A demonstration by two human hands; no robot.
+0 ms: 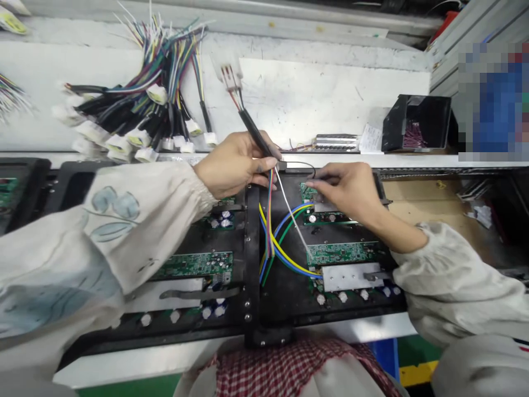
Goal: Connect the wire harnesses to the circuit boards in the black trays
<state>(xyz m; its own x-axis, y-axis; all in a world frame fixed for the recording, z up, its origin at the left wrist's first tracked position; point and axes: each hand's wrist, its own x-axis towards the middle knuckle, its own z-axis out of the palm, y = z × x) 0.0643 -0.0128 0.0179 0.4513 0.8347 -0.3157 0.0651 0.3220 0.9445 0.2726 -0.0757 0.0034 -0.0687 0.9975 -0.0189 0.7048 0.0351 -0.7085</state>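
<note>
holding sleeved cable above black tray, left hand closed round it. right hand pinching black wire by upper circuit board. yellow and blue wires loop across tray below. behind, on white shelf: harness heap left, black bin of dark red pieces right.

Landmark: white worktop, scuffed, with small dark marks. Behind it: pale rail, yellowish spots. Right of it: grey ribbed panel, slanting. Nearer the viewer than it: silvery bench edge. Well below it: green floor, yellow stripe. Light: cool, diffuse; worktop bright.
</note>
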